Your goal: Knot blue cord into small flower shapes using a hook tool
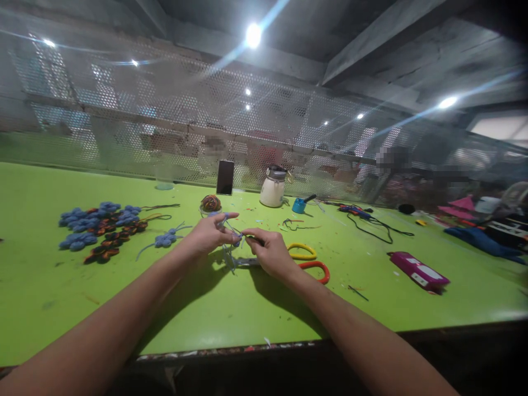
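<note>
Over the green table, my left hand (208, 234) pinches a small blue crochet piece (236, 241), with a strand of blue yarn (226, 218) running by its raised index finger. Closed around the dark handle of a crochet hook (256, 240), my right hand (270, 252) brings the tip up against the piece. Loose yarn ends hang below. Beneath my right hand lie scissors (315, 269) with one red and one yellow handle loop, the blades partly hidden. A single blue crochet flower (165, 237) with long yarn tails rests left of my left hand.
Several blue and dark-orange crochet flowers (101, 225) are heaped at left. Behind my hands stand a multicoloured yarn ball (210, 203), a phone (225, 177), a pale jug (273, 188) and a blue pot (299, 205). A purple box (418, 270) and corded bundle (355, 211) lie at right.
</note>
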Motion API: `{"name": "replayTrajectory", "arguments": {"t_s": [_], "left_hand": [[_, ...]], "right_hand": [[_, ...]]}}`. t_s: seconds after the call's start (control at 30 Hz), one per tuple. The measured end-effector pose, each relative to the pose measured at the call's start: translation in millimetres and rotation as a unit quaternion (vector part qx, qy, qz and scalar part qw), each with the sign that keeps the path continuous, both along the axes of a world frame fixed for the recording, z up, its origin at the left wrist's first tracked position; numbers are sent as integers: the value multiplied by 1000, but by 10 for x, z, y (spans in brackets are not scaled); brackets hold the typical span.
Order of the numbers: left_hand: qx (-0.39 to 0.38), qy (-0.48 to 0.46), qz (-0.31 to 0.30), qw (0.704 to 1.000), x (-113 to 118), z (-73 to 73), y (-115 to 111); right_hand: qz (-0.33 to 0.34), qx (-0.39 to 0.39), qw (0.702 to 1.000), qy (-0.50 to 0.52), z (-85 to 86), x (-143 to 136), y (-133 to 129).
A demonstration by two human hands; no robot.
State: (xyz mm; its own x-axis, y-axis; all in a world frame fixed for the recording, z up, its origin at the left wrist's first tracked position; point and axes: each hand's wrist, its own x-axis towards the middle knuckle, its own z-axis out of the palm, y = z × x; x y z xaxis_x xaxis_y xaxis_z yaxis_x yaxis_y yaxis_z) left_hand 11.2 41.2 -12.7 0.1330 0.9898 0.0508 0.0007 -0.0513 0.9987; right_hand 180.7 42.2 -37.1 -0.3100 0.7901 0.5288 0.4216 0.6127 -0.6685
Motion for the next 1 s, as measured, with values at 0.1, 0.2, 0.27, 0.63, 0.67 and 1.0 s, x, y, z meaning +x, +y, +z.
{"name": "replayTrajectory", "arguments": {"t_s": [0.1,0.2,0.27,0.63,0.67,1.0], "left_hand": [[-1,8,-8,1000,1,3,-9],[6,15,-6,1000,-2,4,-16],[11,23,-4,1000,-4,6,-14],[111,180,-52,976,49,-75,21],[136,210,-25,968,74,-82,10],[53,-62,30,996,75,61,-66]], "right_hand": [[12,-53,998,7,18,6,19],[41,-139,989,32,38,20,31],[64,-202,975,61,58,32,28],[71,-390,898,189,102,-19,-21],[70,-401,891,201,92,-33,-22],[104,-315,896,296,119,-74,-105]]}}
